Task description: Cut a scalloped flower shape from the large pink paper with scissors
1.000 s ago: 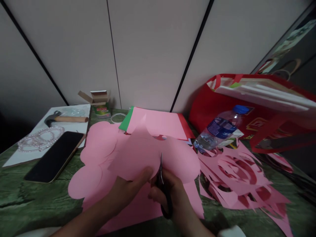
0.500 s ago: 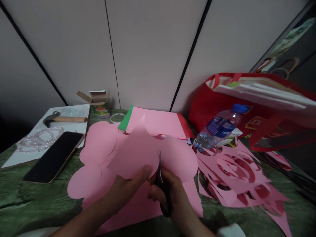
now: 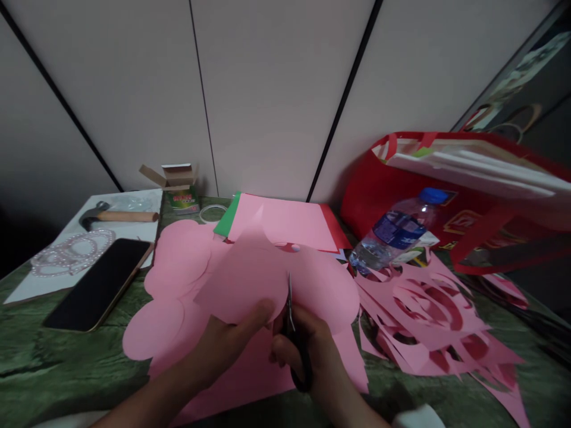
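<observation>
My left hand pinches a piece of pink paper by its near edge, thumb on top. In my right hand is a pair of black-handled scissors, fingers through the loops. The blades point away from me and lie at the right edge of the held paper, looking nearly closed. Beneath both hands are more pink sheets and rounded pink cut-outs. The fingers under the paper are hidden.
Pink paper scraps heap at the right, beside a tilted water bottle and a red bag. Coloured paper lies behind. Leftward are a phone, a hammer, beads and a small box.
Almost nothing differs. Both hands, the paper and the scissors keep nearly the same place; the view has shifted very slightly.
</observation>
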`<state>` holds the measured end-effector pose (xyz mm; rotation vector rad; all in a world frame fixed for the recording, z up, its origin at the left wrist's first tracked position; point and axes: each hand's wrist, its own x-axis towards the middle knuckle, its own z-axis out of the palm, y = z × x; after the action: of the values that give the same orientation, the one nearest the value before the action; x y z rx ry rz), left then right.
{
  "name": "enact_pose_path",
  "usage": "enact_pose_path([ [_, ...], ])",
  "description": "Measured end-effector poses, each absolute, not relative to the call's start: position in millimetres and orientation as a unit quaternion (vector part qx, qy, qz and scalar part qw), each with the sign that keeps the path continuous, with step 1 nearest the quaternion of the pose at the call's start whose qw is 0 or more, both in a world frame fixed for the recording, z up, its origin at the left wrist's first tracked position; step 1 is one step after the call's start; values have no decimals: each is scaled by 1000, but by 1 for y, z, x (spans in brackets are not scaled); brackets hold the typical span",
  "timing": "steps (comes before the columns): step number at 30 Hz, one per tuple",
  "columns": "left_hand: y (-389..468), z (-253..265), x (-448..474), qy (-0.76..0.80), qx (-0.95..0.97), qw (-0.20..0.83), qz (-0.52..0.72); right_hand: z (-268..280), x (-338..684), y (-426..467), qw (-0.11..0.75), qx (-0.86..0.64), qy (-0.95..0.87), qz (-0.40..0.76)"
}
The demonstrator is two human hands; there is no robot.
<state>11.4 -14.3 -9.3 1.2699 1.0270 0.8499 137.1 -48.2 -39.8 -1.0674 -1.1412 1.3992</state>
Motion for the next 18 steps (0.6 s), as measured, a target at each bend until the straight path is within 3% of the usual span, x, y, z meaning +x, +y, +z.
enact_pose_path([
  [18, -11, -28, 2, 492, 558, 520, 420, -36, 136, -50, 481, -480, -451, 578],
])
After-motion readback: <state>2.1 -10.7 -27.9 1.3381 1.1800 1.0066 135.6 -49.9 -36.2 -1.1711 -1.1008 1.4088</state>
